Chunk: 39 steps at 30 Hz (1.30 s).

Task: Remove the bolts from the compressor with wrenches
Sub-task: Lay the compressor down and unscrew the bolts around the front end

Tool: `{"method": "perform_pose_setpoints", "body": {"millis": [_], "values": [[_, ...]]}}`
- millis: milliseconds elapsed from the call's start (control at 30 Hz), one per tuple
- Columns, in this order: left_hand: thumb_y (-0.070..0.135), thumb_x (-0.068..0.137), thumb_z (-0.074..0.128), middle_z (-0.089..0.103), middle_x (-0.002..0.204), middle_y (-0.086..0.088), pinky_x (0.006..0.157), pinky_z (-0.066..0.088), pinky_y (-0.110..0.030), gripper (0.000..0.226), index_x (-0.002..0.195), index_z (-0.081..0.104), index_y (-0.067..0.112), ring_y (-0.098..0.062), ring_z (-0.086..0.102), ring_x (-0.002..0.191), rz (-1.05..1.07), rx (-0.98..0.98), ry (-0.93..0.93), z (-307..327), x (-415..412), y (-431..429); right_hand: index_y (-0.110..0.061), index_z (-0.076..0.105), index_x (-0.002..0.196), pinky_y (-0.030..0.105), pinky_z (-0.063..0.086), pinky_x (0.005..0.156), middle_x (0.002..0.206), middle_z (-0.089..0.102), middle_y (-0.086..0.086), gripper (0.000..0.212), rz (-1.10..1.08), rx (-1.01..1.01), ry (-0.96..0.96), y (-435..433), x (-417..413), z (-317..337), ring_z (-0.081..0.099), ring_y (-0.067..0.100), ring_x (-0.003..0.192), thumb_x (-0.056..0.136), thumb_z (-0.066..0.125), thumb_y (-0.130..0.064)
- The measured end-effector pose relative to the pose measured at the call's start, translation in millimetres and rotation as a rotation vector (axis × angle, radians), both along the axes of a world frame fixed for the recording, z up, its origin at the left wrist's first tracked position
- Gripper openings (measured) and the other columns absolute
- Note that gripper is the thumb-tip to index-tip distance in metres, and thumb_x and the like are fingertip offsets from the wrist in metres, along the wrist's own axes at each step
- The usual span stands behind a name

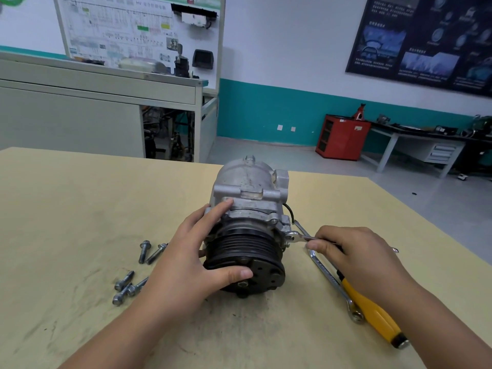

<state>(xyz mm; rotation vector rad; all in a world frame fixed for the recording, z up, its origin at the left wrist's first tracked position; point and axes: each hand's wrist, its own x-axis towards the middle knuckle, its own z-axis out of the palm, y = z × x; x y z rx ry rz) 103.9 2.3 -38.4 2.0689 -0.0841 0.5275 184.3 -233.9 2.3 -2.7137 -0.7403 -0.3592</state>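
1. Compressor (250, 209) lay near the middle of the surface (80, 209), pulley (239, 249) facing the person. The right hand (354, 257) had its fingers (316, 245) clamped on the shank of a small wrench (298, 236), thumb and forefinger pinching it.
2. The wrench's head sat at a bolt (287, 237) on the housing's right flange. I could not tell whether it was fully seated.
3. The left hand (197, 257) curved its fingers (221, 206) over the pulley and housing, thumb on the front plate, bracing the unit.
4. Judged from this, the step would go best with the head pushed square onto the bolt, short steady swings, and firm downward pressure from the left hand so nothing rolled.
5. Loose bolts (145, 251) lay to the left. A longer wrench (330, 278) and a yellow screwdriver (372, 312) lay on the right, partly under the right hand.
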Motion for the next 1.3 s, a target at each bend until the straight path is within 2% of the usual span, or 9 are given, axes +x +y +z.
{"method": "perform_pose_setpoints", "body": {"millis": [267,433,600,700,800,867,1100,1200,1300], "values": [[0.054,0.046,0.083,0.037,0.138,0.024,0.090,0.038,-0.011,0.093,0.120,0.031,0.073,0.019,0.037,0.118,-0.039,-0.058,-0.046,-1,1,-1,-0.026,0.058,0.090,0.028,0.029,0.053,0.066,0.049,-0.006,0.048,-0.059,-0.293,-0.047,9,-5,19,0.055,0.019,0.078,0.089,0.027,-0.063],[0.059,0.041,0.073,0.036,0.141,0.021,0.099,0.040,-0.022,0.089,0.119,0.032,0.074,0.014,0.037,0.122,-0.041,-0.060,-0.026,0,0,-1,-0.021,0.043,0.067,0.027,0.020,0.046,0.062,0.040,-0.006,0.046,-0.121,-0.583,-0.134,29,-17,51,0.044,0.018,0.060,0.093,0.035,-0.057],[0.064,0.038,0.069,0.036,0.142,0.020,0.101,0.041,-0.026,0.091,0.120,0.031,0.074,0.003,0.038,0.127,-0.038,-0.056,-0.021,1,0,0,-0.017,0.028,0.056,0.023,0.018,0.043,0.056,0.030,-0.002,0.046,-0.037,-0.776,-0.402,58,-24,65,0.025,0.016,0.044,0.094,0.053,-0.023],[0.064,0.039,0.069,0.035,0.142,0.020,0.101,0.041,-0.027,0.091,0.121,0.030,0.074,0.003,0.038,0.127,-0.043,-0.043,-0.016,1,0,0,-0.018,0.032,0.056,0.023,0.018,0.043,0.055,0.032,-0.004,0.047,-0.042,-0.809,-0.420,46,-20,68,0.029,0.015,0.045,0.095,0.051,-0.035],[0.065,0.039,0.068,0.035,0.142,0.020,0.101,0.041,-0.030,0.091,0.121,0.029,0.074,0.001,0.038,0.128,-0.038,-0.037,-0.023,2,0,0,-0.021,0.050,0.074,0.025,0.020,0.045,0.060,0.036,-0.006,0.046,-0.067,-0.747,-0.313,25,-19,57,0.044,0.017,0.057,0.095,0.031,-0.057],[0.065,0.040,0.068,0.035,0.142,0.020,0.101,0.041,-0.029,0.090,0.121,0.029,0.074,0.001,0.038,0.128,-0.040,-0.036,-0.029,1,0,0,-0.025,0.046,0.081,0.025,0.021,0.046,0.061,0.035,-0.007,0.044,-0.060,-0.686,-0.329,17,-22,43,0.047,0.018,0.064,0.094,0.020,-0.059],[0.064,0.040,0.068,0.037,0.139,0.023,0.090,0.039,-0.016,0.089,0.119,0.028,0.077,0.012,0.037,0.124,-0.030,-0.027,-0.042,-1,1,2,-0.028,0.059,0.083,0.023,0.028,0.047,0.059,0.049,-0.010,0.060,-0.151,-0.373,-0.325,4,-21,39,0.051,0.013,0.063,0.081,0.013,-0.067],[0.062,0.041,0.069,0.038,0.134,0.030,0.080,0.039,-0.004,0.088,0.118,0.029,0.078,0.021,0.036,0.119,-0.031,-0.031,-0.050,-2,2,2,-0.025,0.061,0.078,0.026,0.034,0.051,0.061,0.054,-0.007,0.049,-0.161,-0.155,-0.120,-5,-20,32,0.052,0.011,0.065,0.088,0.029,-0.061],[0.060,0.044,0.071,0.037,0.127,0.040,0.075,0.040,-0.001,0.087,0.118,0.030,0.077,0.027,0.037,0.112,-0.024,-0.008,-0.066,-3,2,2,-0.018,0.064,0.078,0.020,0.033,0.048,0.054,0.052,-0.009,0.035,-0.088,0.265,0.351,-12,-21,17,0.047,0.004,0.049,0.098,0.039,-0.033]]}}
